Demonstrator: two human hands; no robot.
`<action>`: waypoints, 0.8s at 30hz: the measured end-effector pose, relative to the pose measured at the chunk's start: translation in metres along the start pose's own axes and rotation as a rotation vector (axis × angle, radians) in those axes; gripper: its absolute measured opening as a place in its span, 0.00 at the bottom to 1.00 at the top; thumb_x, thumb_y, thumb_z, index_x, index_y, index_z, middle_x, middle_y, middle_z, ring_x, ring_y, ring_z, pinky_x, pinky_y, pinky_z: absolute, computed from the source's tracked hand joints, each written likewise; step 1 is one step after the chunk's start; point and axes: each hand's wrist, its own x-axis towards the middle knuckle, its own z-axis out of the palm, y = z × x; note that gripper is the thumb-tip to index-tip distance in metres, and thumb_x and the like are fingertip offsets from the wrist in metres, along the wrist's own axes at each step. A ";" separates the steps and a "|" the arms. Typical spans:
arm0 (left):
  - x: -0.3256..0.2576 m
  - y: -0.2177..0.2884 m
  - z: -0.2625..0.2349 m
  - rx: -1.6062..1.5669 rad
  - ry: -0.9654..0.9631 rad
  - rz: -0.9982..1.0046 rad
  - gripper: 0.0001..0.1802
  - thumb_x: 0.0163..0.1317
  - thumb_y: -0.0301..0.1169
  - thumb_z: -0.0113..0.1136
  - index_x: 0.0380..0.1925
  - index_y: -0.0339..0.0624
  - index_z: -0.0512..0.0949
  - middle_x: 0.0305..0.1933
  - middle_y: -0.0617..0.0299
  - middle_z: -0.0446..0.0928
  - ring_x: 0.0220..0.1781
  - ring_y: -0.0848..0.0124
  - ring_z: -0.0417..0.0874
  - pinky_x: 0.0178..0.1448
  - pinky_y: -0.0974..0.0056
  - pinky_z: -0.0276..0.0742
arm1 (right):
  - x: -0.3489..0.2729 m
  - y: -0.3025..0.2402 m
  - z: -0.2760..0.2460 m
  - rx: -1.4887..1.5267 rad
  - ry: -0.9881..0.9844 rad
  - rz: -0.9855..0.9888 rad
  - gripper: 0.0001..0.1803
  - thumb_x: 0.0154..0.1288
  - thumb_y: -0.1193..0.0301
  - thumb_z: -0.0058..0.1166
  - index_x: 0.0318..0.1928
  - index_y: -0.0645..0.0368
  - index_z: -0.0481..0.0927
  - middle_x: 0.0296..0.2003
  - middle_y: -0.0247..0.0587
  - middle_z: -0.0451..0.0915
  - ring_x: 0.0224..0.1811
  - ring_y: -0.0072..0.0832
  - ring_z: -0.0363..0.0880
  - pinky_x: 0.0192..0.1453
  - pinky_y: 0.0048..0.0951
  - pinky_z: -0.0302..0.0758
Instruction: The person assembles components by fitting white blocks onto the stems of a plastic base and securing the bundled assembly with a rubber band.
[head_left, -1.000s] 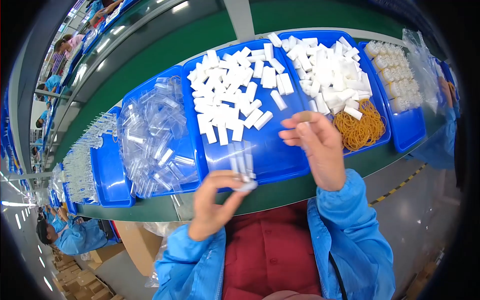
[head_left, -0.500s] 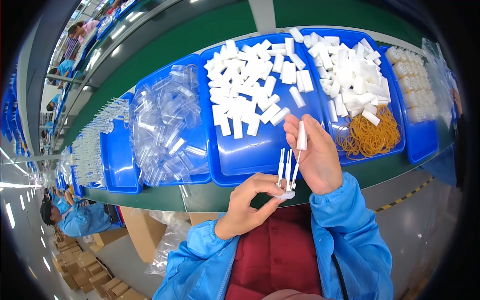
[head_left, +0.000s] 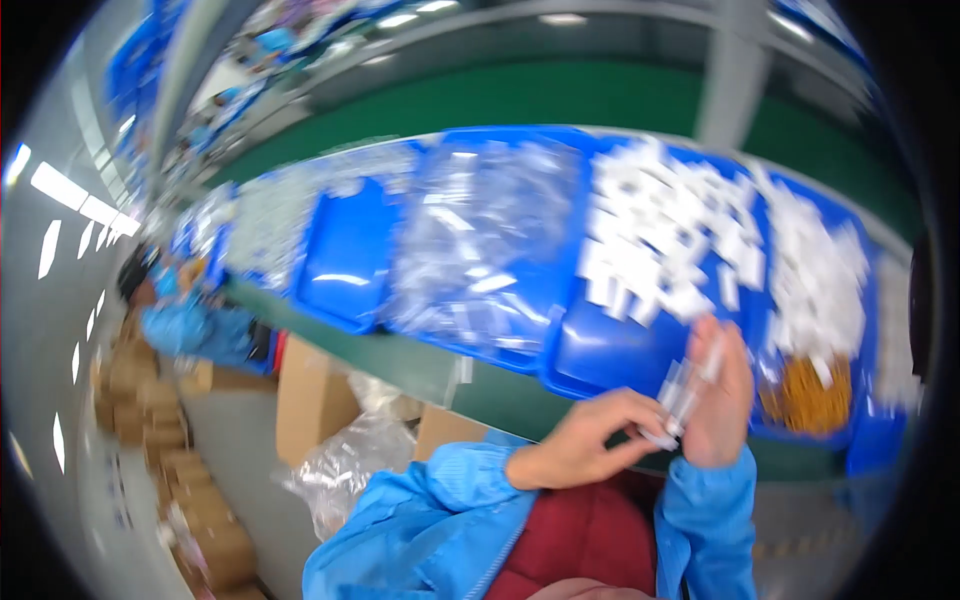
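Note:
My left hand [head_left: 598, 440] pinches the base of a small white pronged piece [head_left: 676, 396], whose thin rods point up toward my right hand. Beside it, my right hand [head_left: 728, 405] is upright with its fingers long and close together. A short white sleeve [head_left: 713, 358] lies against those fingers, at the upper end of the rods. Motion smears both hands, so whether the sleeve sits on a rod is unclear. Past the hands is a blue tray [head_left: 610, 345] with many loose white sleeves [head_left: 650, 225].
Rubber bands [head_left: 808, 395] and more white pieces [head_left: 815, 265] fill a tray at right. Clear plastic sleeves [head_left: 480, 235] heap in a tray to the left, beside a blue tray [head_left: 345, 260] and thin pale parts [head_left: 268, 225]. Cardboard boxes [head_left: 205, 510] and a co-worker [head_left: 195, 325] are at far left.
The view has swung left, so trays and hands appear farther right and lower. My hands stay together around the pronged piece; its rods now lean closer to my right palm.

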 end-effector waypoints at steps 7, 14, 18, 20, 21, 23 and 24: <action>-0.005 0.007 -0.004 0.018 0.073 0.043 0.10 0.61 0.20 0.63 0.42 0.39 0.77 0.46 0.57 0.79 0.49 0.64 0.82 0.45 0.65 0.81 | -0.018 -0.003 0.012 -0.037 -0.027 -0.003 0.17 0.77 0.60 0.49 0.56 0.59 0.71 0.53 0.39 0.74 0.56 0.23 0.72 0.61 0.27 0.68; 0.002 -0.002 -0.010 -0.013 0.070 0.169 0.11 0.61 0.20 0.64 0.42 0.38 0.77 0.46 0.57 0.79 0.46 0.64 0.81 0.45 0.65 0.80 | -0.016 -0.019 0.003 -0.252 -0.187 -0.188 0.10 0.77 0.67 0.48 0.53 0.57 0.70 0.47 0.41 0.77 0.49 0.19 0.71 0.56 0.24 0.67; 0.001 -0.001 -0.010 -0.080 0.053 0.122 0.11 0.61 0.20 0.64 0.43 0.38 0.76 0.47 0.56 0.79 0.46 0.65 0.81 0.46 0.65 0.79 | -0.013 -0.018 -0.011 -0.250 -0.196 -0.204 0.10 0.76 0.71 0.48 0.54 0.59 0.69 0.49 0.44 0.77 0.48 0.20 0.74 0.55 0.23 0.71; 0.002 0.000 -0.010 -0.096 0.049 0.083 0.11 0.61 0.19 0.64 0.42 0.40 0.75 0.49 0.53 0.81 0.49 0.62 0.82 0.49 0.62 0.79 | -0.012 -0.018 -0.016 -0.274 -0.193 -0.251 0.10 0.76 0.71 0.48 0.53 0.59 0.69 0.49 0.44 0.77 0.47 0.21 0.74 0.55 0.23 0.72; 0.002 0.001 -0.010 -0.094 0.047 0.084 0.11 0.61 0.19 0.64 0.42 0.40 0.75 0.49 0.53 0.81 0.49 0.62 0.82 0.49 0.62 0.79 | -0.012 -0.018 -0.019 -0.300 -0.192 -0.297 0.09 0.76 0.72 0.48 0.52 0.59 0.69 0.49 0.44 0.77 0.47 0.21 0.75 0.54 0.23 0.73; 0.001 0.005 -0.012 -0.149 0.005 0.023 0.11 0.62 0.19 0.64 0.43 0.39 0.75 0.50 0.53 0.81 0.49 0.62 0.82 0.50 0.63 0.78 | -0.008 -0.023 -0.028 -0.330 -0.215 -0.307 0.07 0.75 0.72 0.48 0.50 0.59 0.69 0.49 0.44 0.77 0.47 0.22 0.75 0.54 0.24 0.73; 0.002 0.006 -0.012 -0.145 0.004 0.026 0.11 0.62 0.19 0.64 0.43 0.39 0.75 0.50 0.53 0.81 0.49 0.62 0.82 0.50 0.63 0.78 | -0.007 -0.025 -0.031 -0.363 -0.237 -0.316 0.06 0.75 0.73 0.48 0.48 0.59 0.70 0.48 0.44 0.77 0.46 0.22 0.76 0.54 0.24 0.73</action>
